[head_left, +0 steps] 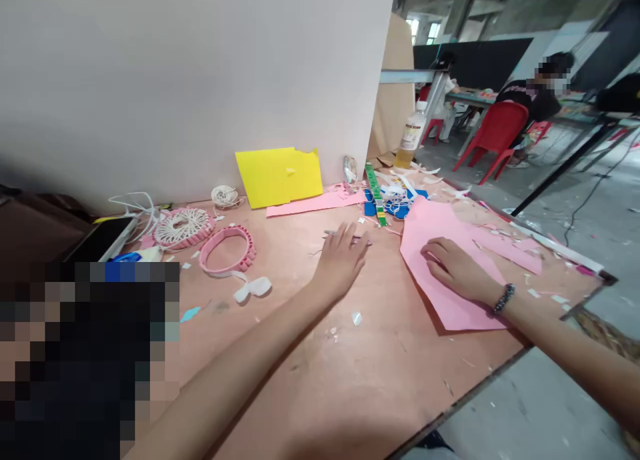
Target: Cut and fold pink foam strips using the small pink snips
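My left hand (341, 263) rests palm down on the table, fingers spread over a slim tool, perhaps scissors, whose grey tip (329, 233) and purplish end (365, 241) show on either side; the rest is hidden. On a large pink sheet (445, 307) lies my right hand (453, 267), its fingers slightly bent and apart, gripping nothing visible. To the left are a pink ring with small rolled loops (227, 249), a white ribbon bow (253, 288) and a pink disc strung with white cord (183, 228).
A yellow sheet (280, 178) leans on the white panel, with a pink strip (310, 205) before it. Behind are a tape roll (350, 169), a green ruler-like strip (376, 193) and a bottle (411, 139). Paper scraps litter the right side. A person (533, 100) sits farther off.
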Action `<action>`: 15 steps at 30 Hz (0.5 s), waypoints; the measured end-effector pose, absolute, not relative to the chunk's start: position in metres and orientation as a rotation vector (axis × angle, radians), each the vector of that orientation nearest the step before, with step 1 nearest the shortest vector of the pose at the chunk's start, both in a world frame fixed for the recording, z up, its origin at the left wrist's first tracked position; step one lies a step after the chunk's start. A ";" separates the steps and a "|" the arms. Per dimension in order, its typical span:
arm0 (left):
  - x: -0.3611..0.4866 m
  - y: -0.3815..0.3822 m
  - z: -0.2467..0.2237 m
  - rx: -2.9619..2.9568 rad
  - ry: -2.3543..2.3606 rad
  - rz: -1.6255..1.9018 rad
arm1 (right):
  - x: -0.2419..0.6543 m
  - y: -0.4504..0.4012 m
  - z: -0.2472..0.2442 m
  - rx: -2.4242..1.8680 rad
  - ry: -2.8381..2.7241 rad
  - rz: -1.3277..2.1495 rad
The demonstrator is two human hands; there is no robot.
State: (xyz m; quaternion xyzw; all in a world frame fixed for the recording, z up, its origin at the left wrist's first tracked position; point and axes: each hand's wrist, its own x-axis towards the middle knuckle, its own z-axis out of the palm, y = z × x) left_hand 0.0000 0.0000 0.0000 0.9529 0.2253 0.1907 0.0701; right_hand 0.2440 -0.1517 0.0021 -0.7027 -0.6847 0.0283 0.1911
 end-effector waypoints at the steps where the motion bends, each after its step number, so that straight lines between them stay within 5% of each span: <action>1: 0.018 0.009 0.000 2.858 0.660 0.561 | 0.245 -0.152 0.000 -1.965 -1.887 0.092; 8: 0.050 0.033 0.002 2.797 0.514 0.635 | 0.264 -0.154 -0.006 -2.020 -1.452 0.082; 15: 0.109 -0.021 0.019 2.777 0.140 0.757 | 0.273 -0.147 -0.005 -2.024 -1.374 0.089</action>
